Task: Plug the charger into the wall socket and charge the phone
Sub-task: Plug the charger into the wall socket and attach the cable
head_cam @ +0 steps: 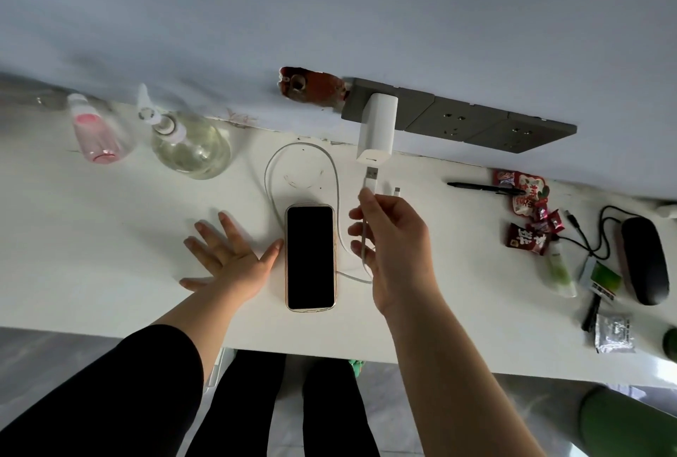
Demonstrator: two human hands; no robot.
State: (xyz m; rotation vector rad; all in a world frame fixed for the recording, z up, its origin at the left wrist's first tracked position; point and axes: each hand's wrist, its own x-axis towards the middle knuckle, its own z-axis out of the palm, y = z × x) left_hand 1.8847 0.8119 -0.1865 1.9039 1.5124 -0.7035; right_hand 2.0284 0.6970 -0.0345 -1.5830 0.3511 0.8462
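white table (110, 273) | phone (310, 257) | cable (271, 178) | bottles (190, 145) | snacks (527, 200)

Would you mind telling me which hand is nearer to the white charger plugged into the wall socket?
Right. The right hand holds the USB plug just below the charger; the left hand rests flat on the table beside the phone.

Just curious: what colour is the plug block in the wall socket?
White plug block, seen in the head view.
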